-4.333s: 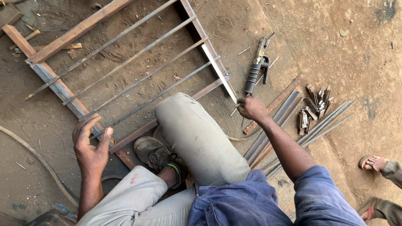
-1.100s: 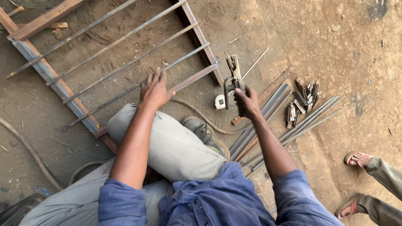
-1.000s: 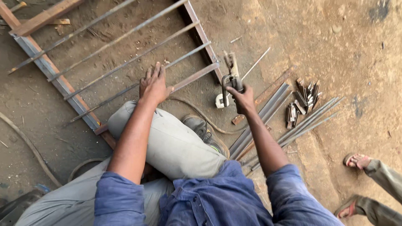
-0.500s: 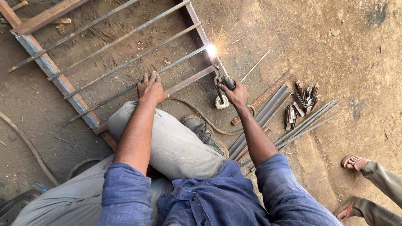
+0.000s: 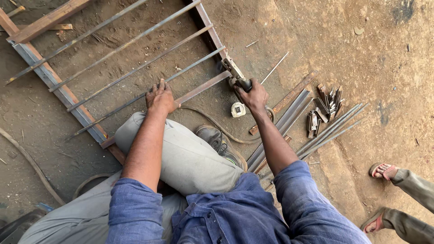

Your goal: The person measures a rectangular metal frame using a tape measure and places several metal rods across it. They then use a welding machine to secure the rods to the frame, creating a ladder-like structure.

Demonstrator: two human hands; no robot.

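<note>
A metal grille frame (image 5: 54, 83) with several thin bars lies on the dirt ground. My left hand (image 5: 160, 96) presses flat on a thin bar (image 5: 135, 68) and the flat bottom bar (image 5: 201, 88) of the frame. My right hand (image 5: 254, 97) grips a welding electrode holder (image 5: 235, 74), its tip at the frame's right side rail (image 5: 212, 27). No spark shows. A cable (image 5: 217, 126) runs from the holder back past my shoe (image 5: 219, 142). My bent knee (image 5: 181, 153) lies between my arms.
A small tape measure (image 5: 238, 109) lies by my right hand. Long steel angle pieces (image 5: 289, 117) and rods (image 5: 334, 126) lie to the right, with a pile of short metal offcuts (image 5: 323, 108). Another person's sandalled feet (image 5: 384, 171) stand at lower right.
My right hand brought the electrode holder up to the frame's right rail; a bright spark flashed half a second ago and is gone now. My left hand moved onto the bars and stays there.
</note>
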